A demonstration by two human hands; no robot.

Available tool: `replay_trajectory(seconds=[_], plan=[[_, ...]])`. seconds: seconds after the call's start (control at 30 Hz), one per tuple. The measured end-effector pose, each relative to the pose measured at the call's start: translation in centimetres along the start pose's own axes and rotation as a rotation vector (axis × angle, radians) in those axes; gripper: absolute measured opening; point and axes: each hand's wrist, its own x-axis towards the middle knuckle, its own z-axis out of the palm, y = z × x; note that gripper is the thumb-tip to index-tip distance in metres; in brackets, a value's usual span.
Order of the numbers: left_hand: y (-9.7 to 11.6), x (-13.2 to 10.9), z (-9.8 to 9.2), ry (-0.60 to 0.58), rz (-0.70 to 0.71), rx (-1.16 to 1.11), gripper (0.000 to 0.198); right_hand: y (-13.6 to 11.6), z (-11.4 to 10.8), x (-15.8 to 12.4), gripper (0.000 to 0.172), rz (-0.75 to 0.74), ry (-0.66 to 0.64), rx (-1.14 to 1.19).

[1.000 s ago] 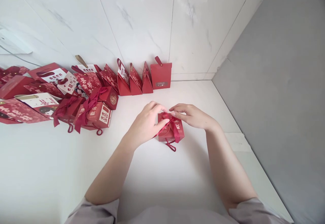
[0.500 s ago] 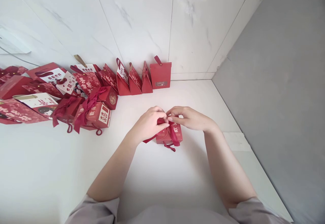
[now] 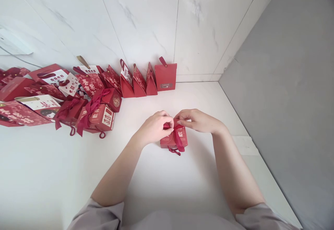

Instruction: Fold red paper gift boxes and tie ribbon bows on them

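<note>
A small red gift box point(image 3: 167, 143) with pale lettering lies on the white table between my hands. A dark red ribbon point(image 3: 179, 142) is knotted over its top, and one tail hangs down the near side. My left hand point(image 3: 158, 127) pinches the ribbon at the left of the knot. On the other side, my right hand point(image 3: 195, 120) pinches the ribbon with thumb and fingertips. Fingers partly cover the knot and its loops. A twisted red cord point(image 3: 174, 151) sticks out from the box's near edge.
Several ribbon-tied boxes point(image 3: 97, 117) stand to the left on the table point(image 3: 78, 174). Behind them are many red and white gift boxes, with a row of triangular boxes point(image 3: 139, 84) and an upright red box point(image 3: 166, 77) along the marble wall. A grey surface point(image 3: 287, 84) borders the right side.
My hands have drawn slightly apart, the right one moving right. The ribbon tail that showed below my left hand is out of sight, and more of the knot shows.
</note>
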Motion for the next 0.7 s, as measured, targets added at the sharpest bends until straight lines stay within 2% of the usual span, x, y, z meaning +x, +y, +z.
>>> replay_trajectory(seconds=[0.13, 0.23, 0.33, 0.43, 0.53, 0.7], plan=[[0.0, -0.3, -0.6, -0.008, -0.046, -0.049, 0.012, -0.5, -0.3, -0.3, 0.029, 0.022, 0.055, 0.075], [-0.5, -0.9, -1.7, -0.004, -0.126, -0.128, 0.035, -0.9, -0.8, -0.8, 0.032, 0.045, 0.114, 0.141], [-1.6, -1.4, -2.8, -0.008, -0.240, -0.154, 0.052, -1.1, -1.4, -1.3, 0.035, 0.098, 0.075, 0.138], [-2.7, -1.8, -3.6, -0.159, -0.358, -0.078, 0.053, -0.9, -1.6, -1.6, 0.033, 0.113, -0.013, 0.138], [-2.8, -1.8, -4.0, -0.360, -0.330, -0.031, 0.051, -0.5, -1.5, -1.6, 0.027, 0.098, -0.061, 0.092], [-1.4, -1.6, -4.0, -0.413, -0.200, -0.143, 0.050, -0.3, -1.3, -1.2, 0.027, 0.099, -0.139, 0.115]])
